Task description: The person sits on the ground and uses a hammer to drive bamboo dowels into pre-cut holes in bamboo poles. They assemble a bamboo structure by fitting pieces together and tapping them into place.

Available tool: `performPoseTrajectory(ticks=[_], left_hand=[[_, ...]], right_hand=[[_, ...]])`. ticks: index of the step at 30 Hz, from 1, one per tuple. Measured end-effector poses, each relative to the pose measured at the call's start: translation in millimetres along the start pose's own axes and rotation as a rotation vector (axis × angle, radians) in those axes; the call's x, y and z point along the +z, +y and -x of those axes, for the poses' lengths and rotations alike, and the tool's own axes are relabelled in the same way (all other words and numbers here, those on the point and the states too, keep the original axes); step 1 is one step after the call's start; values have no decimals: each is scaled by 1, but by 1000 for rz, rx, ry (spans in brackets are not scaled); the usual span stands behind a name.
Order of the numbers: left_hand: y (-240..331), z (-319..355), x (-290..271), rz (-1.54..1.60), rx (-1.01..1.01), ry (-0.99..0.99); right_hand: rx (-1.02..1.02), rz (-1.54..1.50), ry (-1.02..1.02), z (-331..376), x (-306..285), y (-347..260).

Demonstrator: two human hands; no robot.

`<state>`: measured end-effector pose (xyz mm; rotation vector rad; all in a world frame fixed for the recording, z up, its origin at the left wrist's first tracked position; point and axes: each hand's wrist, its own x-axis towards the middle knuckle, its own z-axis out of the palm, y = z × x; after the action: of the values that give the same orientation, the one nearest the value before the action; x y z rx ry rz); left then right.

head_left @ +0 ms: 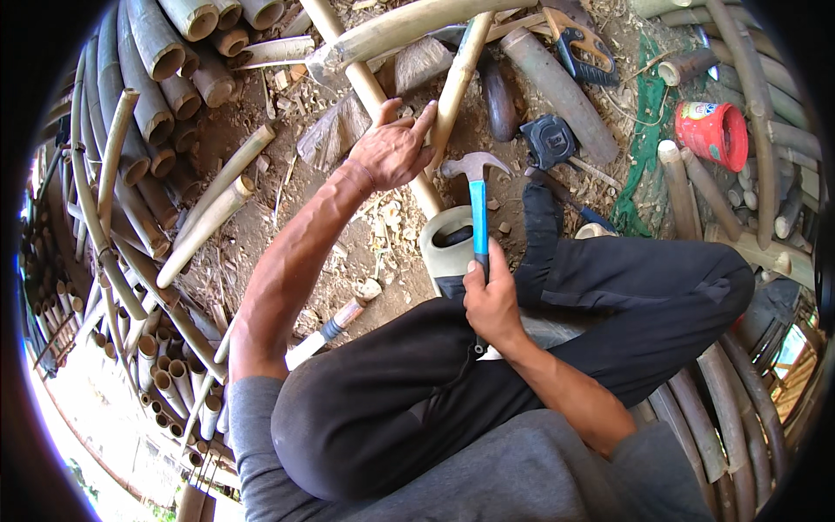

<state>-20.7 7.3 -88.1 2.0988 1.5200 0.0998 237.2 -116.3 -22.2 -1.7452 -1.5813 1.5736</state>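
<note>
My left hand (pixel 388 153) lies over a slim bamboo pole (pixel 367 87), its lower fingers curled round it. The index finger stretches out to touch a second bamboo piece (pixel 458 76), which slants up to the right. In my right hand (pixel 492 303), closed round the handle's lower end, a claw hammer (pixel 478 204) with a blue and black handle stands upright, head at the top. That head is beside the second piece's lower end. Below the left hand, the slim pole's lower end meets a grey-green plastic piece (pixel 435 233) with an oval opening.
A thick bamboo pole (pixel 409 33) crosses the far side. To the right lie a handsaw (pixel 581 48), a tape measure (pixel 548 141) and a red bucket (pixel 711 135). A blade with a wooden handle (pixel 326 334) rests by my left knee. Bamboo stacks (pixel 143 78) line the left.
</note>
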Motion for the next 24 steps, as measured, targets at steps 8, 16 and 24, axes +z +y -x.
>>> performPoseTrajectory(ticks=[8, 16, 24], left_hand=[[4, 0, 5, -26, -6, 76], [3, -2, 5, -19, -2, 69], [1, 2, 12, -17, -6, 77]], right_hand=[[86, -291, 60, 0, -8, -14], [103, -314, 85, 6, -2, -13], [209, -355, 36, 5, -7, -23]])
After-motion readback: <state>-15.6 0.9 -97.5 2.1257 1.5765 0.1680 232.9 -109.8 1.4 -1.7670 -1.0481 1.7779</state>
